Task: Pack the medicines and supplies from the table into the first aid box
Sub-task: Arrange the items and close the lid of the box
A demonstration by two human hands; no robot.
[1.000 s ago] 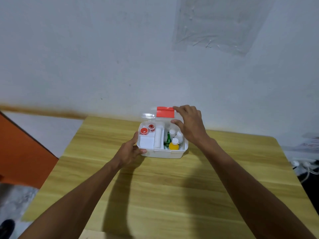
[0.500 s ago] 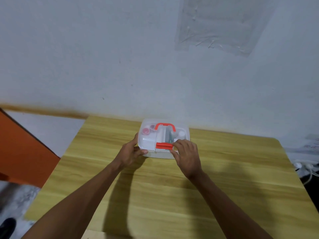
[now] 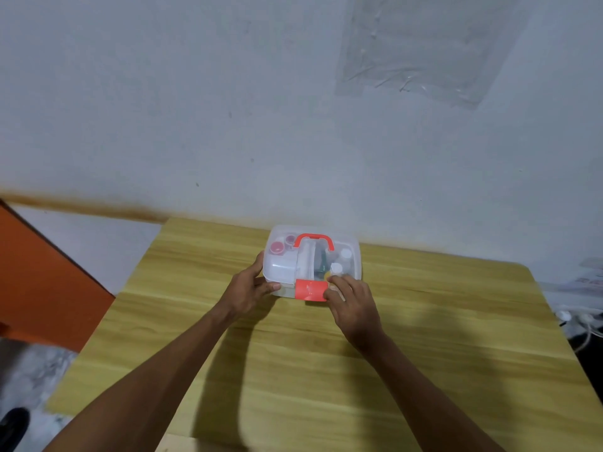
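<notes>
The white first aid box [image 3: 280, 267] sits at the far middle of the wooden table [image 3: 440, 337] with its translucent lid down. A red handle [image 3: 314, 239] lies on the lid and a red latch [image 3: 311, 290] hangs on the front wall. Through the lid I make out red-capped jars, white bottles and a yellow bottle. My left hand [image 3: 248, 290] grips the box's left front corner. My right hand [image 3: 354, 305] rests its fingers against the right end of the latch and the lid's front edge.
A pale wall rises right behind the table, with a plastic sheet [image 3: 421, 47] taped high on it. An orange panel [image 3: 42, 282] stands at the left. Cables and a power strip [image 3: 580, 318] lie off the right edge.
The lid stood open a second ago with my right hand on it; it has come down over the box. The right hand moved to the front, and the red latch now lies folded down.
</notes>
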